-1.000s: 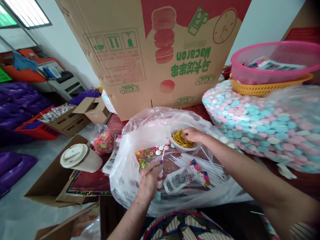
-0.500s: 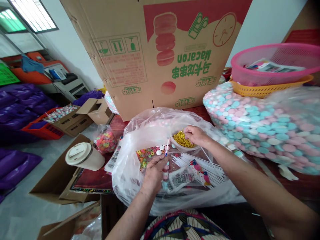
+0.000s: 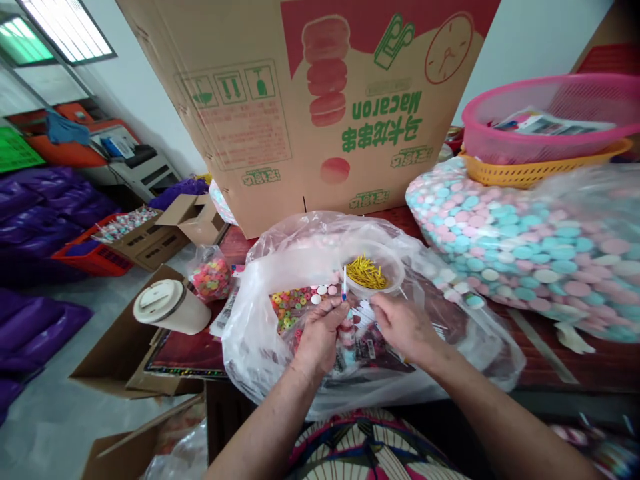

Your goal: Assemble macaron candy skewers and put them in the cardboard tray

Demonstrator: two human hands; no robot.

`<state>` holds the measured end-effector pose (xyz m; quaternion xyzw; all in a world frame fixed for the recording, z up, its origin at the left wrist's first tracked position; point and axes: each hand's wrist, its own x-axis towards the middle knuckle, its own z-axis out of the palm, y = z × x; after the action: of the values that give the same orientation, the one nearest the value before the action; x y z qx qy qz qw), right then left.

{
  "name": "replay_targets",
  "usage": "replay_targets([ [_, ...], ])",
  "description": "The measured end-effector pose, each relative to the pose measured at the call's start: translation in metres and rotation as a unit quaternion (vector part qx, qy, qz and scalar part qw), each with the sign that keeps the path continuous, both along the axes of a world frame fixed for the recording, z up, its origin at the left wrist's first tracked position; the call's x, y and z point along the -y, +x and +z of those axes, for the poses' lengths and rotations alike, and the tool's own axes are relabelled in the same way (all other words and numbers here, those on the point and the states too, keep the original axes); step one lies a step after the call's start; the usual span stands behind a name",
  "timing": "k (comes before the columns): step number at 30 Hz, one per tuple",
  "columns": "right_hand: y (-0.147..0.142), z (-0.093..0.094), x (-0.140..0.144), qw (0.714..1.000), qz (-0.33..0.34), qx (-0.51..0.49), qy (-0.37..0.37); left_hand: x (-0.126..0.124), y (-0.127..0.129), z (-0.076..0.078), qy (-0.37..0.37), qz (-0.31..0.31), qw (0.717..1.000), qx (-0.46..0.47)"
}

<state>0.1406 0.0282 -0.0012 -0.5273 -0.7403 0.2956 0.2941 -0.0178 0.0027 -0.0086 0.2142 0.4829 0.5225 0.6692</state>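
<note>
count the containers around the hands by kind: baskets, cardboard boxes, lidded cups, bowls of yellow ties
Baskets: 2, a pink basket stacked in a yellow basket
Cardboard boxes: 2, the big Macaron box and a small open box
Lidded cups: 1, the cup lying on its side
Bowls of yellow ties: 1, the bowl
Total: 6

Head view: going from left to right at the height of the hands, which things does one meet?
White lidded cup → small bag of colourful ring candies → left hand → right hand → large clear bag of pink and blue round candies.
</note>
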Motion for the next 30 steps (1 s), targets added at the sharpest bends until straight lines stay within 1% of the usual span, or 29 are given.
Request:
replay_targets([
  [1,0.005,0.003,0.002,1.0,-0.01,-0.007,0.001,0.001,0.001,0.0,-0.004,-0.003,1.0,-0.006],
  [2,0.008,0.007,0.003,0.999,-0.005,-0.031,-0.009,0.003,0.002,0.0,-0.011,-0.004,1.0,-0.017],
  [4,0.006,0.015,0.007,0.994,0.039,-0.091,-0.051,0.004,0.004,0.0,-0.023,-0.001,0.999,-0.049],
  [6,-0.003,0.017,0.01,0.984,0.076,-0.125,-0.103,0.004,0.007,0.0,-0.027,-0.001,0.997,-0.074],
  [8,-0.015,0.012,0.012,0.977,0.082,-0.139,-0.14,0.006,0.008,0.0,-0.027,-0.009,0.995,-0.095],
  [10,-0.023,0.002,0.012,0.972,0.074,-0.146,-0.167,0.008,0.007,-0.001,-0.021,-0.028,0.993,-0.115],
  [13,-0.027,-0.012,0.013,0.97,0.06,-0.139,-0.19,0.013,0.001,-0.004,-0.009,-0.052,0.989,-0.14],
  [15,-0.027,-0.017,0.013,0.979,0.041,-0.118,-0.163,0.018,-0.003,-0.005,-0.002,-0.063,0.986,-0.155],
  [18,-0.031,-0.021,0.014,0.996,0.022,-0.073,-0.049,0.022,-0.007,-0.008,0.029,-0.086,0.982,-0.164],
  [20,-0.034,-0.024,0.015,0.998,0.009,-0.057,0.006,0.023,-0.006,-0.012,0.031,-0.072,0.986,-0.148],
  [21,-0.034,-0.026,0.016,0.998,-0.004,-0.061,0.011,0.023,-0.006,-0.013,0.021,-0.056,0.99,-0.13],
  [23,-0.032,-0.027,0.017,0.996,-0.029,-0.086,-0.012,0.021,-0.006,-0.017,0.002,-0.03,0.997,-0.077],
  [24,-0.029,-0.026,0.018,0.995,-0.022,-0.098,-0.028,0.02,-0.007,-0.018,-0.004,-0.037,0.998,-0.044],
  [25,-0.024,-0.023,0.018,0.994,0.006,-0.105,-0.039,0.02,-0.009,-0.019,-0.007,-0.059,0.998,-0.008],
  [27,-0.014,-0.014,0.016,0.988,0.114,-0.105,-0.027,0.018,-0.013,-0.02,-0.011,-0.132,0.989,0.061],
  [29,-0.004,-0.003,0.012,0.966,0.232,-0.112,0.004,0.018,-0.017,-0.02,-0.017,-0.208,0.971,0.118],
  [30,-0.001,0.002,0.01,0.953,0.276,-0.123,0.009,0.018,-0.018,-0.02,-0.016,-0.233,0.962,0.142],
])
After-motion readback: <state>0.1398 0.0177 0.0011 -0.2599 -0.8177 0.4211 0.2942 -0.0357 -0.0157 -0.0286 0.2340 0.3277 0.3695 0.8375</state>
